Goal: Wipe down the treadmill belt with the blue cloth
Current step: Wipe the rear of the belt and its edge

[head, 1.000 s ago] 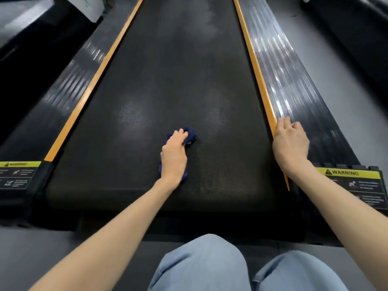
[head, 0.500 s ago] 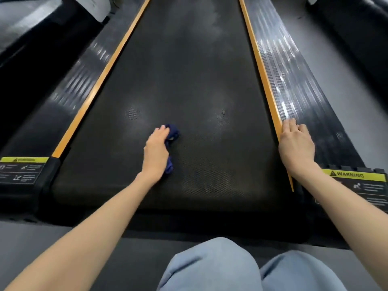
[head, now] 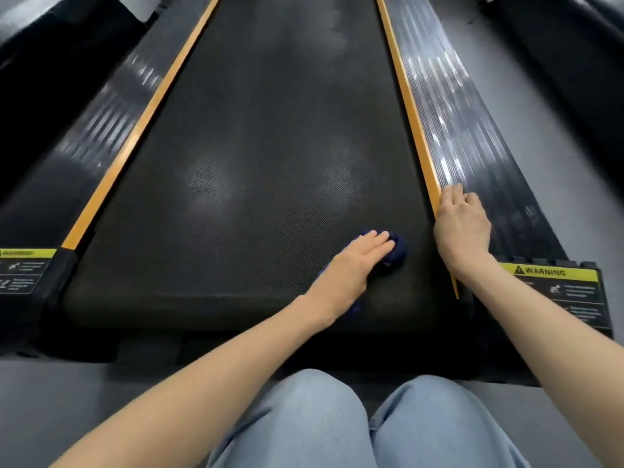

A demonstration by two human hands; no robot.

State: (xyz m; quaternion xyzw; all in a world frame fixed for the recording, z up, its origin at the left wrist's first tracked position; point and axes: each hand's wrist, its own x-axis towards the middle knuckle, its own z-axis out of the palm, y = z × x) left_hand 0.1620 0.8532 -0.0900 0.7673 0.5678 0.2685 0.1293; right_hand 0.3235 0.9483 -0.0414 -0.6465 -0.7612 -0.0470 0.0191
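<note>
Flat-fingered, the left hand [head: 354,265] presses the blue cloth [head: 396,251] onto the treadmill belt [head: 270,146] at 5 o'clock, close to the right hand [head: 462,228] spread empty over the orange edge strip [head: 413,123], with bare belt open toward 12 and 9 o'clock.

This looks like a gym floor. A long black treadmill belt [head: 270,146] runs away between orange-edged ribbed side rails [head: 472,157] with yellow warning labels [head: 553,272], and dark machines flank it on grey flooring [head: 540,106].
</note>
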